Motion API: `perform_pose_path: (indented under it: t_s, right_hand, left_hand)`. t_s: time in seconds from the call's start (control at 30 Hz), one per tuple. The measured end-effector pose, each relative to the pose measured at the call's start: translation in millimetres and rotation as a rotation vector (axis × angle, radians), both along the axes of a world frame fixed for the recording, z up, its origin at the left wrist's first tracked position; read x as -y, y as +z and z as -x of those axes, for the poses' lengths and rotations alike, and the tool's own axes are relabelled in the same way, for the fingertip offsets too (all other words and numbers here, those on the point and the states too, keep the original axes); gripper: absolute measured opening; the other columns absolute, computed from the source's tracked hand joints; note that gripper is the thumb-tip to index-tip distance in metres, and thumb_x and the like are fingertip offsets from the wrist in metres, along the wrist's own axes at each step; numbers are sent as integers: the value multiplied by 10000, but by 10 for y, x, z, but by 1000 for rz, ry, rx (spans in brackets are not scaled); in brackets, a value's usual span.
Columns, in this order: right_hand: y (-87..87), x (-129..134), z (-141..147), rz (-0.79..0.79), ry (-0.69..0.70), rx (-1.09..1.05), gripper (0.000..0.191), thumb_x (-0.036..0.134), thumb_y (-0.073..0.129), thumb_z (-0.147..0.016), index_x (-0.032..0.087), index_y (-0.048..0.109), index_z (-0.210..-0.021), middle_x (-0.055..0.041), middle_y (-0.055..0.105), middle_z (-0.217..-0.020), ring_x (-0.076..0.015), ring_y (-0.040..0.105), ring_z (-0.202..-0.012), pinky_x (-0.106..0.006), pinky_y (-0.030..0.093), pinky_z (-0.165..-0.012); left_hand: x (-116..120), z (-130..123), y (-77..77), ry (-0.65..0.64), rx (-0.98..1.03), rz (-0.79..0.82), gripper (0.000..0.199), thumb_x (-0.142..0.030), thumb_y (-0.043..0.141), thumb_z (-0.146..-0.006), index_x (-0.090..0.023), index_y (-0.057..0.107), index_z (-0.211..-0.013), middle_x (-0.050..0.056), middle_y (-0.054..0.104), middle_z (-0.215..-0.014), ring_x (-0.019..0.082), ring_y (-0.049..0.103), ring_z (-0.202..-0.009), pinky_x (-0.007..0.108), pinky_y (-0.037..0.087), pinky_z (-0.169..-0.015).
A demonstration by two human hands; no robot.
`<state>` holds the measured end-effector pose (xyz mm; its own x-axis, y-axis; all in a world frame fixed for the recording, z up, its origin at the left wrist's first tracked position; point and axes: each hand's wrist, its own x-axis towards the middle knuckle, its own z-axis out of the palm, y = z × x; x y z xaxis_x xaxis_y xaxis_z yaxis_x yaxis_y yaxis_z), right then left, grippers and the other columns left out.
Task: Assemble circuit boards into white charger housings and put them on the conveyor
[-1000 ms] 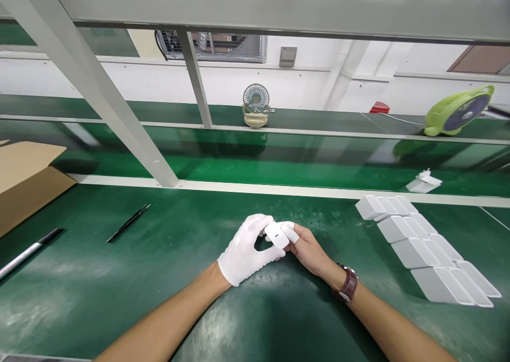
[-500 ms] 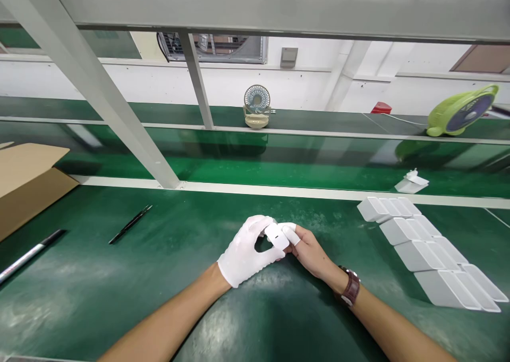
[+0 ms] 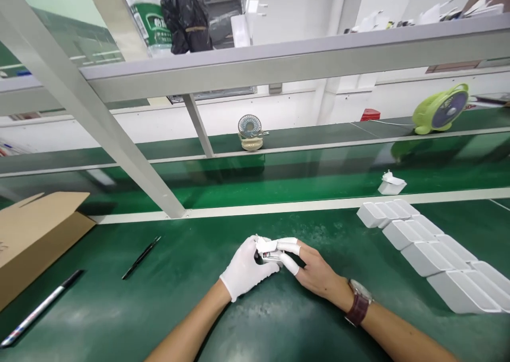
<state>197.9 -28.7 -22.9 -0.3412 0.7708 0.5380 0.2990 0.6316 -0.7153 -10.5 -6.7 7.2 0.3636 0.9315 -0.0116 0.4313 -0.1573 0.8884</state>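
Close up: a head-worn camera looks down at two hands meeting low over a green work mat (image 3: 119, 319).
Left hand: the left hand (image 3: 246, 269), in a white glove, curls its fingers around a small white plug adapter (image 3: 271, 249) from the left side.
Right hand: the right hand (image 3: 314, 271), bare but for white finger cots and a brown wristwatch (image 3: 359, 304), pinches the same adapter from the right with thumb and first fingers.
Adapter: held between both hands just above the mat, near the front middle; its details are too small to make out.
Step in hand: judged as close handling or checking of this one piece.
Next move: likely calls for a steady two-handed pinch while turning it.
Nearby: rows of white cases (image 3: 430, 250) lie to the right, a lone white adapter (image 3: 391, 183) sits beyond them, tweezers (image 3: 141, 257) and a pen (image 3: 42, 309) lie to the left beside a cardboard box (image 3: 35, 234).
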Motion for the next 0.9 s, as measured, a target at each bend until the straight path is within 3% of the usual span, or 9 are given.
perform_pose_path:
  t_s: [0.1, 0.2, 0.37, 0.5, 0.6, 0.7, 0.8, 0.9]
  right_hand:
    - [-75, -76, -109, -131, -96, 110, 345, 147, 478, -999, 201, 571, -1326, -116, 660, -1222, -226, 618, -1166, -413, 530, -1021]
    - [-195, -142, -162, -208, -169, 264, 314, 115, 462, -978, 168, 610, -1250, -125, 682, -1151, -257, 624, -1132, -459, 535, -1003]
    - [-268, -129, -117, -207, -162, 449, 283, 99, 481, -944, 166, 644, -1166, -128, 642, -1229, -275, 574, -1205, -466, 492, -1058]
    - [-238, -107, -81, -202, -165, 474, 228, 111, 513, -930, 176, 674, -1079, -122, 657, -1194, -275, 571, -1217, -440, 491, -1051]
    - [-248, -114, -73, -218, -178, 458, 241, 130, 526, -939, 176, 667, -1128, -123, 646, -1233, -272, 563, -1228, -432, 480, -1055]
    - [-282, -126, -68, -224, -190, 456, 246, 144, 526, -946, 173, 666, -1147, -127, 641, -1249, -273, 561, -1231, -431, 471, -1058]
    - [-292, -131, -61, -220, -188, 457, 250, 142, 526, -943, 171, 669, -1146, -131, 645, -1243, -275, 562, -1233, -430, 473, -1052]
    - [-270, -127, -58, -229, -182, 453, 252, 132, 529, -928, 165, 677, -1129, -139, 654, -1230, -286, 573, -1219, -439, 488, -1033]
  left_hand:
    - [7, 22, 21, -30, -11, 78, 226, -188, 712, -739, -205, 597, -933, -17, 697, -867, 169, 673, -804, 301, 544, -739]
    - [-6, 60, -6, -3, -51, 72, 244, -239, 763, -713, -194, 614, -902, -10, 695, -856, 180, 670, -805, 306, 536, -739]
    - [-23, 85, 14, 18, -68, 57, 278, -311, 776, -719, -177, 665, -936, 36, 735, -934, 235, 689, -891, 358, 553, -800]
    - [-115, 94, 52, 126, -100, 5, 412, -412, 771, -730, -173, 719, -1061, 64, 752, -1020, 266, 694, -947, 394, 547, -873]
    - [-357, 154, 39, 328, -81, -65, 439, -469, 795, -689, -157, 745, -993, 70, 756, -963, 279, 692, -925, 383, 547, -855]
    - [-752, 283, 54, 517, -106, -113, 437, -502, 764, -708, -126, 734, -928, 92, 736, -850, 298, 685, -857, 405, 541, -797]
    - [-1179, 458, 110, 653, -115, -159, 400, -447, 751, -720, -123, 720, -953, 109, 728, -862, 302, 679, -855, 427, 532, -790]
    - [-1496, 627, 131, 771, -116, -198, 334, -366, 791, -658, -111, 700, -852, 132, 716, -862, 329, 673, -881, 469, 526, -797]
